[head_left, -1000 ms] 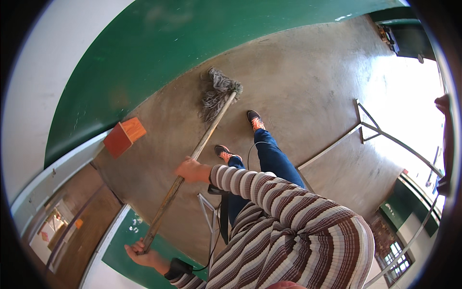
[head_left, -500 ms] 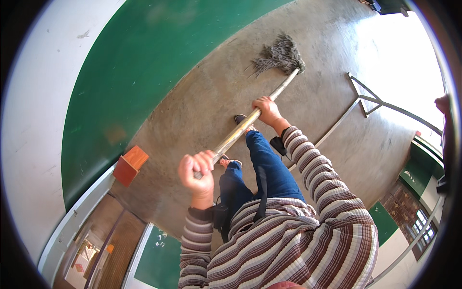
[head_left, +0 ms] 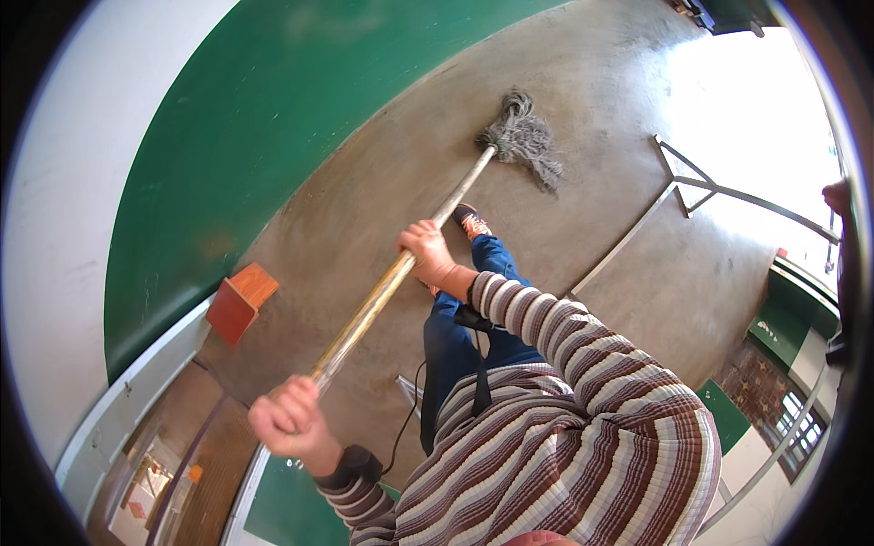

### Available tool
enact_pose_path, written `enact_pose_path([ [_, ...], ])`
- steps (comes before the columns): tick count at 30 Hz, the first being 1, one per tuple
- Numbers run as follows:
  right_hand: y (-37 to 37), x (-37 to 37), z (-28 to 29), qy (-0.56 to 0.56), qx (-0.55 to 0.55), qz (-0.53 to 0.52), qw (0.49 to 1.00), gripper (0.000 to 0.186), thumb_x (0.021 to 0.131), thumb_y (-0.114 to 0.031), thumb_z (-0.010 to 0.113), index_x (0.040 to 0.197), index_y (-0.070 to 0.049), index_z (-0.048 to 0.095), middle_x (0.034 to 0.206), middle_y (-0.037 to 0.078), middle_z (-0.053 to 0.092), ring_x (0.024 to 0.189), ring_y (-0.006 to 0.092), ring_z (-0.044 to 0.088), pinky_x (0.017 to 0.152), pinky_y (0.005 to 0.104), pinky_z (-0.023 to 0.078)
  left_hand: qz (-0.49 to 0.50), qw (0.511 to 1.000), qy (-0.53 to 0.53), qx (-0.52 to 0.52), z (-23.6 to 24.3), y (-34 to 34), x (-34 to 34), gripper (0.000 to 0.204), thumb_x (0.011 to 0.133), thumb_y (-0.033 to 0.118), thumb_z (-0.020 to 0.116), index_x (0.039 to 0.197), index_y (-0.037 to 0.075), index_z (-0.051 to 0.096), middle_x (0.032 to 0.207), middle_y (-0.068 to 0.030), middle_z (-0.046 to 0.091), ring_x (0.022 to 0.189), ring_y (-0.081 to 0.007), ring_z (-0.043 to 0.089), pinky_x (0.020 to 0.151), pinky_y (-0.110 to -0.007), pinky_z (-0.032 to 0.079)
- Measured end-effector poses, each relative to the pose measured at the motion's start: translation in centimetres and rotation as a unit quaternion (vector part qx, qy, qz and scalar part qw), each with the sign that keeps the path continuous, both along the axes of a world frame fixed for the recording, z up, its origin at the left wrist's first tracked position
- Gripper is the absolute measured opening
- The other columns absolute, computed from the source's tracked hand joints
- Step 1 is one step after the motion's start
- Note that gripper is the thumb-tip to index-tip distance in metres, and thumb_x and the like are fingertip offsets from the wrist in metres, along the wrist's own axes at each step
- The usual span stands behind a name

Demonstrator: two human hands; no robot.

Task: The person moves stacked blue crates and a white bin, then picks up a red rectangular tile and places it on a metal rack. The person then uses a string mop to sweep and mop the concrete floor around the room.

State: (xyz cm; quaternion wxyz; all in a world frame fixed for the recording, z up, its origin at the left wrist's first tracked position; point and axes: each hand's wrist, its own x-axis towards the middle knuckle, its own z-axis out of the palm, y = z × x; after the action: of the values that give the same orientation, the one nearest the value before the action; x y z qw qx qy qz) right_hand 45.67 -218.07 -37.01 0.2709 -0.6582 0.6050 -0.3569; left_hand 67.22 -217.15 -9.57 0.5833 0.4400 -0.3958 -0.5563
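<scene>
Both my hands are closed round the long, pale handle of a mop [head_left: 364,317]. My left hand [head_left: 293,417] grips the handle's upper end, low in the picture on the left. Farther down the shaft, my right hand [head_left: 426,250] wraps round it near its middle. The handle slants away to the upper right. Its grey, stringy mop head [head_left: 523,138] lies spread on the concrete floor [head_left: 601,100], a little beyond my foot in a dark shoe [head_left: 471,221].
A green-and-white wall [head_left: 228,155] runs along the left side. A reddish-brown wooden block [head_left: 238,303] stands by the wall's near end, close to a doorway. On the right, a metal frame with a forked foot [head_left: 674,179] rests on the floor. Bright light glares beyond it.
The mop head has swung left and slightly nearer, its strands now trailing to the right. Both my hands have moved left and closer with the handle, still gripping it.
</scene>
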Motion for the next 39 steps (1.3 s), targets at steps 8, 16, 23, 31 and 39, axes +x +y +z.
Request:
enact_pose_path([
  [8,2.2,21.1,3.7,-0.106,-0.033,0.223,0.968,0.017,0.060,-0.013,0.067,0.072,-0.016,0.056,0.071,0.002,0.054,0.078,0.0238,0.054,0.075,0.0374,0.038,0.215,0.976,-0.036,-0.025,6.9,10.3,13.0,0.044,0.099,0.025,0.027,0.056,0.016,0.027,0.039,0.0011,0.024,0.036,-0.0113,0.019,0.051,-0.027,0.030],
  [16,4.4,32.7,1.9,-0.124,0.016,0.513,0.849,0.009,0.058,-0.011,0.065,0.066,-0.012,0.061,0.067,0.008,0.060,0.072,0.0316,0.060,0.068,0.0448,0.045,0.601,0.786,-0.132,0.059,7.4,16.2,11.8,0.045,0.097,0.023,0.038,0.056,0.018,0.022,0.047,0.0015,0.018,0.046,-0.0118,0.024,0.069,-0.031,0.038],
  [23,4.2,31.8,2.4,-0.055,0.063,0.593,0.801,0.012,0.060,-0.012,0.067,0.072,-0.011,0.069,0.072,0.011,0.066,0.073,0.0334,0.064,0.061,0.0455,0.050,0.665,0.709,-0.210,0.109,6.8,16.4,11.3,0.040,0.092,0.022,0.050,0.060,0.014,0.028,0.059,-0.0011,0.028,0.057,-0.0162,0.038,0.074,-0.036,0.041],
  [31,-2.4,17.0,2.0,0.002,0.115,0.522,0.845,0.011,0.063,-0.016,0.070,0.071,-0.008,0.068,0.069,0.010,0.065,0.074,0.0295,0.065,0.066,0.0416,0.051,0.514,0.705,-0.411,0.263,3.4,13.6,7.6,0.036,0.089,0.023,0.060,0.063,0.005,0.042,0.062,-0.0048,0.044,0.058,-0.0173,0.050,0.055,-0.030,0.044],
  [39,-12.8,-1.9,-0.2,0.103,0.147,0.418,0.891,0.016,0.064,-0.020,0.071,0.077,-0.011,0.070,0.077,0.008,0.068,0.075,0.0286,0.066,0.073,0.0460,0.049,0.262,0.780,-0.437,0.364,-1.7,1.0,-1.9,0.029,0.089,0.026,0.059,0.073,0.001,0.054,0.064,-0.0088,0.059,0.047,-0.0138,0.053,0.032,-0.023,0.035],
])
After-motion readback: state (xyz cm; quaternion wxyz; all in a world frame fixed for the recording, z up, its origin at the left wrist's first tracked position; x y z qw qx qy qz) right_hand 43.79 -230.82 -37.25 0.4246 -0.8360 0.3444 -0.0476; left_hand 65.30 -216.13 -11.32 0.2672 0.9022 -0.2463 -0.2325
